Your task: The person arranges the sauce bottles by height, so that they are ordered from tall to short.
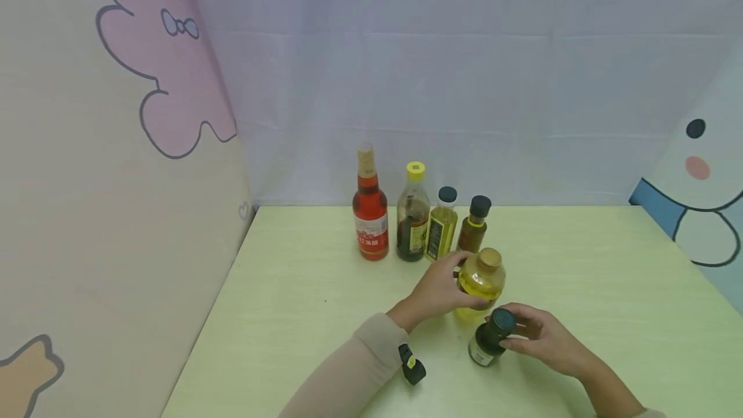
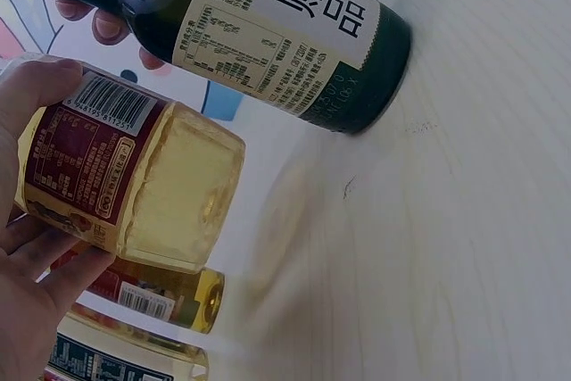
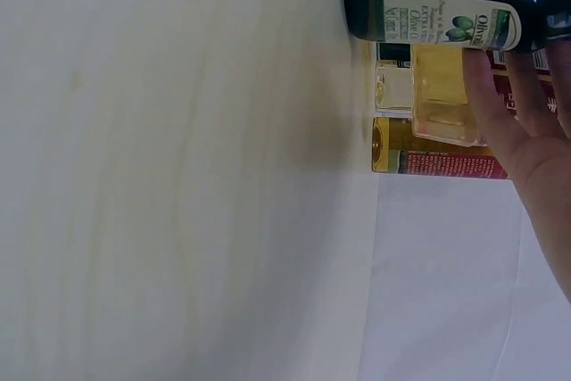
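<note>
My left hand (image 1: 439, 286) grips a clear bottle of yellow oil (image 1: 489, 274) with a gold cap and a dark red label. In both wrist views its base hangs above the table. My right hand (image 1: 548, 340) holds a dark green olive oil bottle (image 1: 486, 340) around its neck, thumb on the near side and fingers behind. This bottle, nearer to me than the yellow one, carries a pale label (image 3: 451, 20) with olives. Whether its base touches the table, I cannot tell.
Behind my hands stand a red vinegar bottle (image 1: 371, 228), a dark sauce bottle (image 1: 413, 224) with a yellow cap, a square yellow oil bottle (image 1: 442, 228) and a slim black-capped bottle (image 1: 473, 231). The pale table (image 1: 290, 315) meets a white curtain (image 1: 464, 95) at its back edge.
</note>
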Available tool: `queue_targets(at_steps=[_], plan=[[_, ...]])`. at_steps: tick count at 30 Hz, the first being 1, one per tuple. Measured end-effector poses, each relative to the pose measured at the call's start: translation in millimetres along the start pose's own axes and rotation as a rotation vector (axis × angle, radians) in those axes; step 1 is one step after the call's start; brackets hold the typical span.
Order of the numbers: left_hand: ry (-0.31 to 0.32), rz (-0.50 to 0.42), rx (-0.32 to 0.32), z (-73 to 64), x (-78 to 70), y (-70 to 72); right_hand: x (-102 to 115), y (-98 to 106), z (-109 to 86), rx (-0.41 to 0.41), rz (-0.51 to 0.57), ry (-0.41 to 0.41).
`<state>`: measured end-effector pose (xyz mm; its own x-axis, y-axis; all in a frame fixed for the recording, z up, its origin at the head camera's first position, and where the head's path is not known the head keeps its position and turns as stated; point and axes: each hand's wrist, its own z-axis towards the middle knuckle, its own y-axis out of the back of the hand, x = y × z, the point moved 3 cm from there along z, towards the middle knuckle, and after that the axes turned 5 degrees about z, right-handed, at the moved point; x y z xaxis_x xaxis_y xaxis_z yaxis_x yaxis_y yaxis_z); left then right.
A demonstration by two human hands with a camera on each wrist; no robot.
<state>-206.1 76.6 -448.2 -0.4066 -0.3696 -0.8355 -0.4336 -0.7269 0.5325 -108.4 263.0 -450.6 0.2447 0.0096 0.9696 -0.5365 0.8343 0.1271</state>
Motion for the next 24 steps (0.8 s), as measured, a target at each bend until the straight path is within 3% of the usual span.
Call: queue_targets(at_steps=[13, 24], plan=[[-0.019, 0.08, -0.039, 14.3, -2.3, -10.9, 1.0, -0.4, -0.9, 0.003, 0.008, -0.007], [-0.02, 0.051, -0.055, 25.9, -4.2, -21.6, 0.7, -0.8, -0.7, 0.011, 0.013, 0.018]])
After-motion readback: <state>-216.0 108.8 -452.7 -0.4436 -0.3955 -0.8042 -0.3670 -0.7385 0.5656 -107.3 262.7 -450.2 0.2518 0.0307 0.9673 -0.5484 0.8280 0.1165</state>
